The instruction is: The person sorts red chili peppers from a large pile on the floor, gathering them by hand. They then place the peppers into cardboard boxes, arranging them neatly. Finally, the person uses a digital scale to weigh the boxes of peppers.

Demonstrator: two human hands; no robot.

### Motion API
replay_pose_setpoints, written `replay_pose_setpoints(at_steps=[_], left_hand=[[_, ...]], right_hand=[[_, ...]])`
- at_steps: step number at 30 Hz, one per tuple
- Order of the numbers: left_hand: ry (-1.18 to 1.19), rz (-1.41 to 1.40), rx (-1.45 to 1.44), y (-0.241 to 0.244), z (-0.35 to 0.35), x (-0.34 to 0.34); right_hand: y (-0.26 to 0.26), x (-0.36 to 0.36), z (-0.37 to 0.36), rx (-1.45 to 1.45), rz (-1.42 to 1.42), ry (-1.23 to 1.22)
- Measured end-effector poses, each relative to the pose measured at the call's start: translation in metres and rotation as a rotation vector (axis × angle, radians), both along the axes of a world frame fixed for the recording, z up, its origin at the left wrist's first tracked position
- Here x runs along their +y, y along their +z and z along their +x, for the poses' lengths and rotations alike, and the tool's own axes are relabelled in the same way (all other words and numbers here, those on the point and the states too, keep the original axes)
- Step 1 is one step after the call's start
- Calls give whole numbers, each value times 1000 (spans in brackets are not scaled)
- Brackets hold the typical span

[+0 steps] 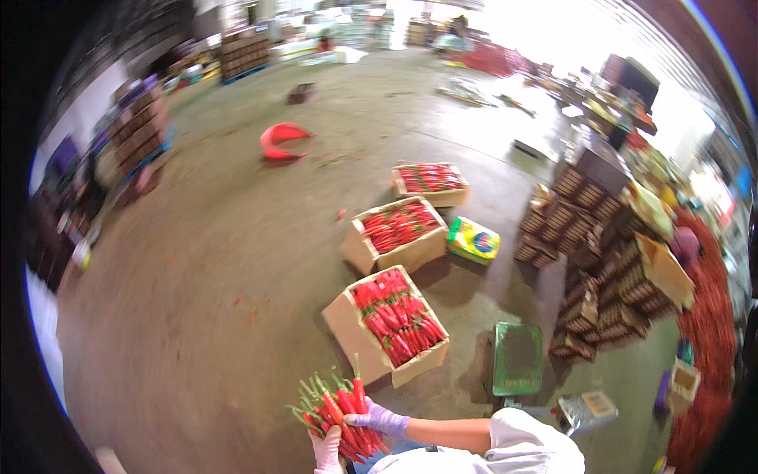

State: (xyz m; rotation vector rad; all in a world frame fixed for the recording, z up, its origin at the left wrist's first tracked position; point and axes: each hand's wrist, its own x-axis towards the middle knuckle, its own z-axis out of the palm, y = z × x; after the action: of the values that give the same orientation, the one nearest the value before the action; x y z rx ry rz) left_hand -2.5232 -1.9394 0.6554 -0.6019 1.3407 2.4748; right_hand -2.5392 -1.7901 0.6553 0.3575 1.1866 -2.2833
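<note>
A large bunch of red chili peppers point(349, 409) with green stems is held low in the head view. My left hand point(327, 449), in a pale glove, grips the bunch from its lower left. From the right, my right hand point(379, 418), in a purple glove, closes around the same bunch. Just beyond the peppers stands a paper-lined box point(362, 355) filled with rows of red chilies point(398, 314). Two more chili-filled boxes, a middle box point(414, 253) and a farther box point(456, 197), stand behind it.
A yellow-green package point(474, 240) lies beside the middle box. To the right are a green platform scale point(509, 385) and stacked brown crates point(592, 249). A long heap of red chilies point(704, 332) borders the far right. A red basin point(275, 142) lies on the floor farther off.
</note>
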Motion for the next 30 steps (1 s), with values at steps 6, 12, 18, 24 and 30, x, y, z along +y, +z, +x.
replay_pose_setpoints(at_steps=[6,12,18,24,30], left_hand=[[-317,179,11,47,-208,4],[-391,-5,81,-11,-410,2],[-494,-68,44,30,-599,5],[-658,-76,-60,26,-753,77],[-1120,54,-76,11,-893,186]], right_hand=[[33,-3,-165,80,9,-344],[-9,3,-351,129,-17,-389],[2,-4,-532,11,-64,-446],[-3,58,-658,96,-101,-679],[-27,116,-743,-55,-41,-1058]])
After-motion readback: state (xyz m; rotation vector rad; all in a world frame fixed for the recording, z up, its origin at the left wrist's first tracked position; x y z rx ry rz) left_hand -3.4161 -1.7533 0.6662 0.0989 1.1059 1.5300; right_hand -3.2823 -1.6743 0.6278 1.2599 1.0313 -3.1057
